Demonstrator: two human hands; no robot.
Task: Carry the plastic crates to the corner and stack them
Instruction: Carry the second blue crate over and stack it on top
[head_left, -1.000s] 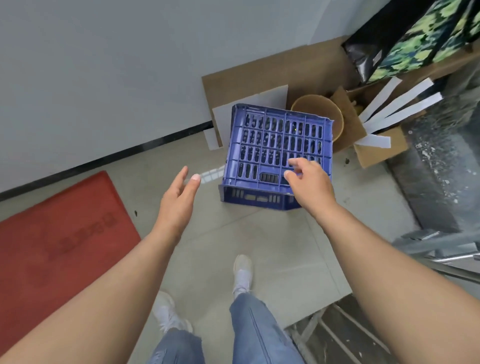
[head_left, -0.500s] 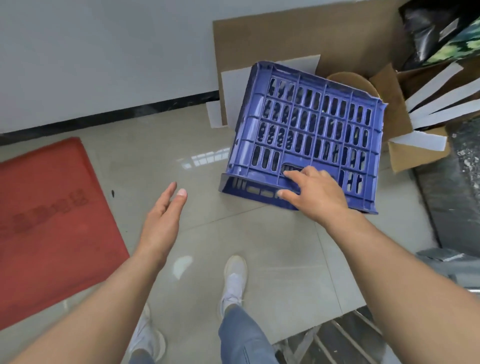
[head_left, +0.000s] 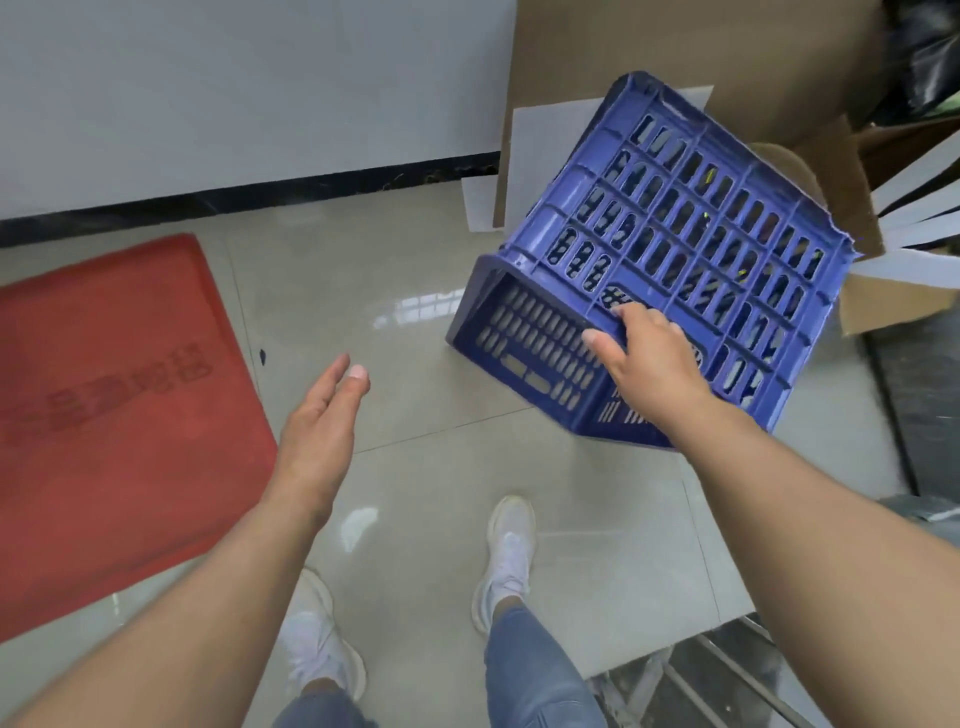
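A blue slotted plastic crate (head_left: 691, 218) hangs tilted above the tiled floor at the right, its open mouth facing away from me so its inside is hidden. My right hand (head_left: 649, 364) grips its near lower edge, fingers hooked through a handle slot. Off to the left of the crate, my left hand (head_left: 322, 431) floats over the floor with flat, spread fingers and holds nothing.
A red floor mat (head_left: 119, 400) lies at the left. Cardboard sheets (head_left: 623, 47) lean on the white wall behind the crate, with an open carton and white strips (head_left: 914, 213) at the right. Metal framing (head_left: 727, 675) sits at bottom right. My feet stand below the hands.
My right hand has lifted and tipped the crate off the floor and swung it toward me and to the right. My left hand has dropped lower and stayed free.
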